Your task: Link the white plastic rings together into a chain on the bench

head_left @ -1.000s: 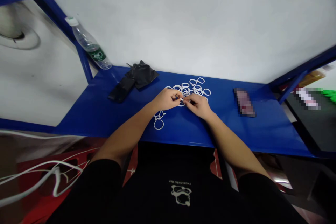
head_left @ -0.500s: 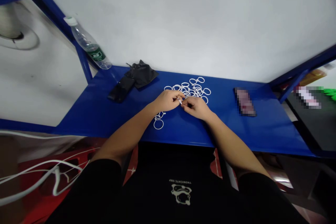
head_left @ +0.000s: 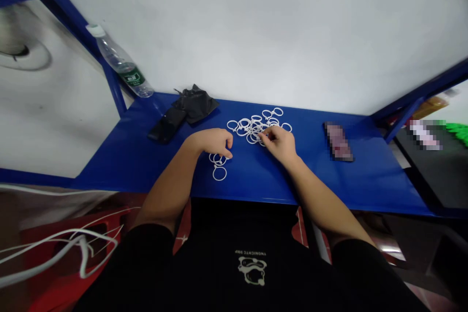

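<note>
Thin white plastic rings, each with a small tab, lie in a loose, overlapping pile on the blue table. My right hand is at the pile's right side, with thumb and forefinger pinched on one of these rings. Palm down to the left, my left hand has its fingers bent and its thumb apart from them, with nothing visible between. Just below it lies a smaller group of similar rings, partly hidden by the hand.
On the blue table, a black phone and a crumpled black bag lie at the left. A clear bottle stands in the back left corner. A blurred-out phone lies at the right. Behind rises a white wall.
My hands were together over the near edge of the pile with a small white piece between them. The left has moved left to the smaller group and opened; the right has reached into the pile.
</note>
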The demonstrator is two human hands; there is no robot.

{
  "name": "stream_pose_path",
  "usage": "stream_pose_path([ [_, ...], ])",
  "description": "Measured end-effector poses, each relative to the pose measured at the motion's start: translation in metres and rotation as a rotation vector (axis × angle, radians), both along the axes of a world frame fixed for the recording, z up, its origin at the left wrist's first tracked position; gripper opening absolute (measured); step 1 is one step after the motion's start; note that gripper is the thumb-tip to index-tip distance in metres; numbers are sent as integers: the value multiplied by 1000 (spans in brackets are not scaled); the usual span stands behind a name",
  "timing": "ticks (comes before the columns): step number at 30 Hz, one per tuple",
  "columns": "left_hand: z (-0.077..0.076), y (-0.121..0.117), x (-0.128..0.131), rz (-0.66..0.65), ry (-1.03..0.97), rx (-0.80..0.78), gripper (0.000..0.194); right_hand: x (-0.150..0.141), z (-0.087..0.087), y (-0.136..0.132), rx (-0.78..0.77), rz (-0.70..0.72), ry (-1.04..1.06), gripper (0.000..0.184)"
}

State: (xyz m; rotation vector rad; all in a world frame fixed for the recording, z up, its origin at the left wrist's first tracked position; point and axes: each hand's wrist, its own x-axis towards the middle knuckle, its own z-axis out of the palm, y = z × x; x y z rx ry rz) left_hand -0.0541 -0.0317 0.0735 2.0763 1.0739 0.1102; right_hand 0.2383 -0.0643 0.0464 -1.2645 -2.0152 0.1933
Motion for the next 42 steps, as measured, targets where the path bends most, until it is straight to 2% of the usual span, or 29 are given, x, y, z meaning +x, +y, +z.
stream_pose_path([
  [2, -8, 2, 3, 12, -1, 25, 28, -15, 1, -13, 33, 273, -86, 26],
  [5, -15, 5, 4, 7, 1, -41, 26, -44, -1, -34, 42, 696, -263, 27],
  [7, -16, 5, 4, 12, -21, -87, 24, -59, -5, -44, 52, 853, -381, 34],
  [8, -16, 4, 5, 19, -37, -92, 23, -64, -6, -47, 56, 880, -432, 37],
  [14, -16, 2, 13, 46, 19, -44, 17, -65, -11, -44, 52, 797, -527, 41],
  [18, -19, 3, 20, 52, -23, 115, 13, -59, -13, -34, 16, 724, -466, 33],
  [27, -16, -3, 34, 88, -157, 208, 18, -24, -10, -8, -77, 631, -312, 18],
  [33, -20, -5, 45, 39, -75, 228, 28, -14, -11, 0, -156, 586, -261, 16],
  [37, -24, -5, 49, 38, -29, 272, 29, -18, -11, -3, -114, 562, -225, 21],
  [42, -22, -7, 49, 38, 9, 315, 28, -19, -9, -5, -38, 520, -144, 21],
])
